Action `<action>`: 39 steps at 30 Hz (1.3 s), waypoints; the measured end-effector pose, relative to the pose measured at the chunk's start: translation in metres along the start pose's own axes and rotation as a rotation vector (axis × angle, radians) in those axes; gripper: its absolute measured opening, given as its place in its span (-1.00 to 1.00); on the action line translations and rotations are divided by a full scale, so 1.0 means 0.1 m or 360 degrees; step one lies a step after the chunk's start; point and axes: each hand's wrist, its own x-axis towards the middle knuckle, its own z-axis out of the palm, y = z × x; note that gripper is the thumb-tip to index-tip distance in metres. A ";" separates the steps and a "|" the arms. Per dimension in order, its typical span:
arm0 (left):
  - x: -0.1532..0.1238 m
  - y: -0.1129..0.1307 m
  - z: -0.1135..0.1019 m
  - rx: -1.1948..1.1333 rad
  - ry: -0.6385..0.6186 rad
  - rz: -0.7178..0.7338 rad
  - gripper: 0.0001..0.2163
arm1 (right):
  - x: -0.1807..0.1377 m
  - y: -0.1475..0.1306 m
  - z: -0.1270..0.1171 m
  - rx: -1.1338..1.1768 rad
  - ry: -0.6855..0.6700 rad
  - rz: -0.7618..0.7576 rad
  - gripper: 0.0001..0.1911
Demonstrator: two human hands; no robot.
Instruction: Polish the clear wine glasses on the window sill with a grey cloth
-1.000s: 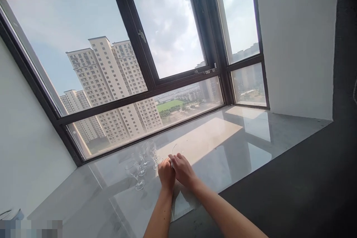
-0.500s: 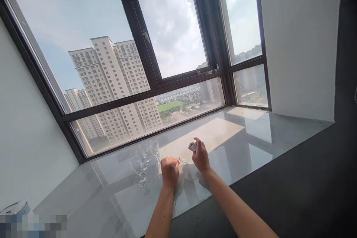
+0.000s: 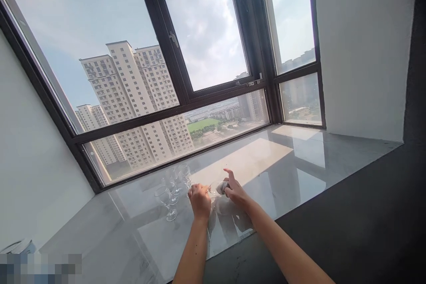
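My left hand [image 3: 200, 199] is closed around a clear stemmed glass [image 3: 215, 188], which lies tilted sideways with its bowl toward the right. In my right hand [image 3: 235, 190] is a crumpled greyish cloth [image 3: 222, 187], pressed at the mouth of the bowl; one finger points up and away. Whether the cloth sits inside the bowl or against its rim I cannot tell. Left of my hands, several clear stemmed glasses stand upright, among them a near one [image 3: 163, 196] and a far one [image 3: 185, 173].
A glossy grey marble sill [image 3: 159, 248] lies under my hands, with sunlight patches and reflections. Behind it rises a dark-framed window [image 3: 226, 102]. A white-and-blue container [image 3: 20, 246] is at the lower left, partly blurred out. The sill's front edge drops to a dark area.
My right hand has moved left and slightly down, bringing the cloth from above and apart to the bowl of the glass. My left hand keeps its hold, shifted slightly left.
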 end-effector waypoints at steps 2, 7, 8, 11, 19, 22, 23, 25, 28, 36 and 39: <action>0.00 0.00 0.02 -0.0009 -0.0023 -0.0046 -0.72 | 0.01 0.02 0.03 0.0034 0.0100 -0.0057 -0.19; -0.01 0.00 0.03 -0.0001 -0.0064 -0.0110 -0.74 | 0.04 0.02 0.07 -0.0092 0.0609 -0.0228 -0.21; -0.02 0.00 0.02 0.0008 -0.0055 -0.0118 -0.74 | 0.04 0.01 0.07 -0.0105 0.0660 -0.0251 -0.21; -0.02 -0.01 0.03 0.0023 -0.0047 -0.0108 -0.73 | 0.03 -0.04 0.04 -0.0122 0.0643 -0.0258 -0.26; -0.01 -0.03 0.07 -0.0123 -0.0180 -0.0035 -0.70 | 0.00 -0.11 -0.01 -0.0025 0.0413 -0.0088 -0.49; -0.01 -0.02 0.06 -0.0146 -0.0233 -0.0073 -0.70 | -0.03 -0.14 0.00 -0.0005 0.0359 -0.0116 -0.50; -0.01 -0.01 0.05 -0.0137 -0.0233 -0.0100 -0.70 | -0.04 -0.16 0.00 0.0008 0.0317 -0.0136 -0.49; -0.01 -0.02 0.04 -0.0123 -0.0223 -0.0151 -0.69 | -0.06 -0.17 0.00 -0.0015 0.0239 -0.0191 -0.44; -0.02 -0.03 0.04 -0.0129 -0.0210 -0.0198 -0.68 | -0.07 -0.19 0.00 -0.0060 0.0188 -0.0243 -0.41; 0.00 0.02 0.02 -0.0258 -0.0145 -0.0174 -0.80 | 0.01 -0.16 -0.05 0.0111 0.0693 -0.0030 -0.54; 0.01 0.10 0.00 -0.0411 -0.0275 -0.0050 -0.78 | 0.03 -0.13 -0.08 -0.0035 0.1001 0.0064 -0.54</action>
